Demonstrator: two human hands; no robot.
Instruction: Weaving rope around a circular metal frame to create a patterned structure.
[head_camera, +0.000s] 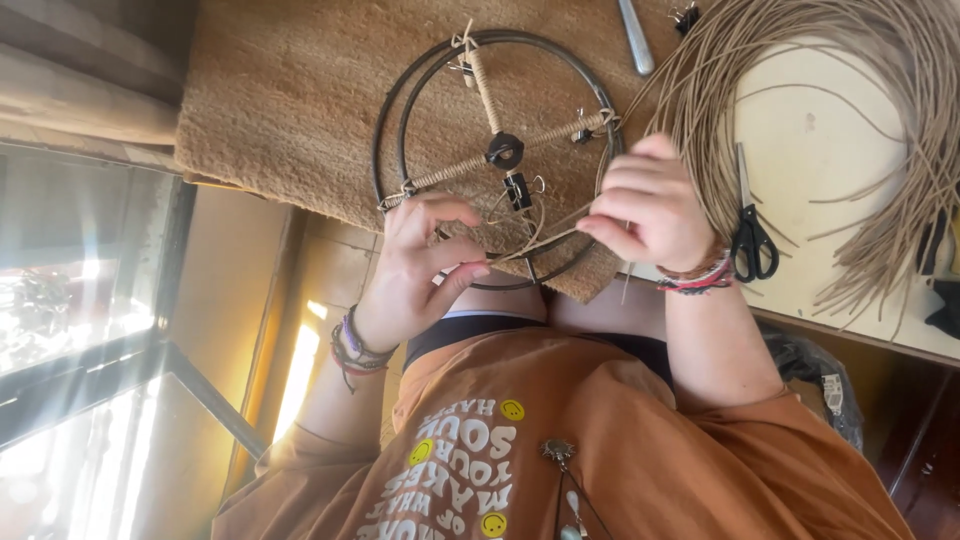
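I am looking down at a round metal hoop (385, 130) lying on a brown fibre mat (290, 90), its spokes wrapped in tan cord and a black binder clip (517, 190) hanging near the hub. My left hand (420, 265) is resting at the hoop's lower left rim, fingers curled inward and thumb pressing toward them; they seem to be pinching the near end of a thin cord (535, 242), though the contact is hard to make out. My right hand (645, 205) is sitting at the lower right rim with its fingertips bunched tight, gripping the other part of that cord, which is running taut between the two hands just across the bottom of the hoop. A big bundle of loose tan cord (850, 110) is fanning over the pale table (800, 130) beside the right hand, and black-handled scissors (750, 235) are lying just past the right wrist
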